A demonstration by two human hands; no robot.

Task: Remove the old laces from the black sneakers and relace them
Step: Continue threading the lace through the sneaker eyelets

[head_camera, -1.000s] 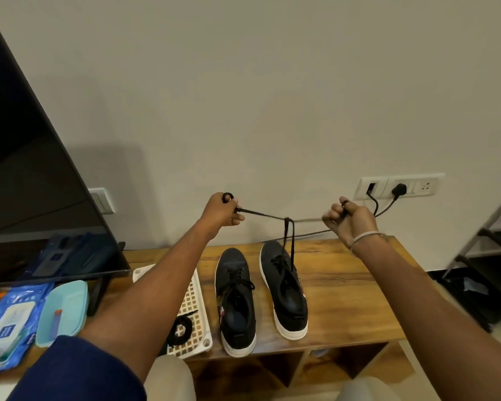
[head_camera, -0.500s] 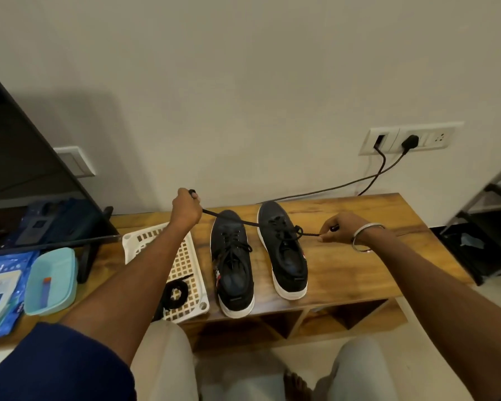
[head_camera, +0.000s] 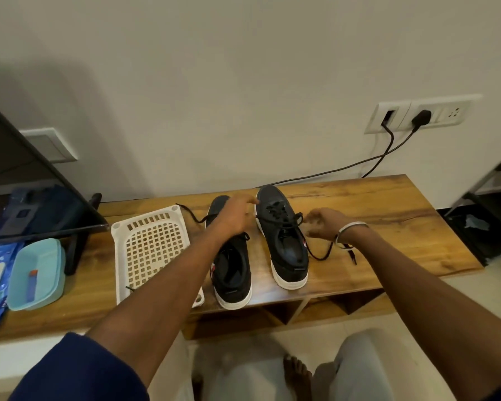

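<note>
Two black sneakers on a wooden bench (head_camera: 388, 204), both hands at the laces.

The white basket (head_camera: 151, 244) lies left of the pair. The right sneaker (head_camera: 284, 238) stands beside the left sneaker (head_camera: 233, 273), toes far. The left hand (head_camera: 235, 215) hovers over the left sneaker, fingers extended and relaxed. The right hand (head_camera: 326, 222) is blurred, fingers curled; grip cannot be determined. The black lace (head_camera: 320, 256) trails right across the bench.

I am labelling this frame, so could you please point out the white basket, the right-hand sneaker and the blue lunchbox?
white basket (head_camera: 145, 250), head view, on its lattice floor.
right-hand sneaker (head_camera: 289, 250), head view, on its dark insole.
blue lunchbox (head_camera: 45, 273), head view, on its lid.
</note>
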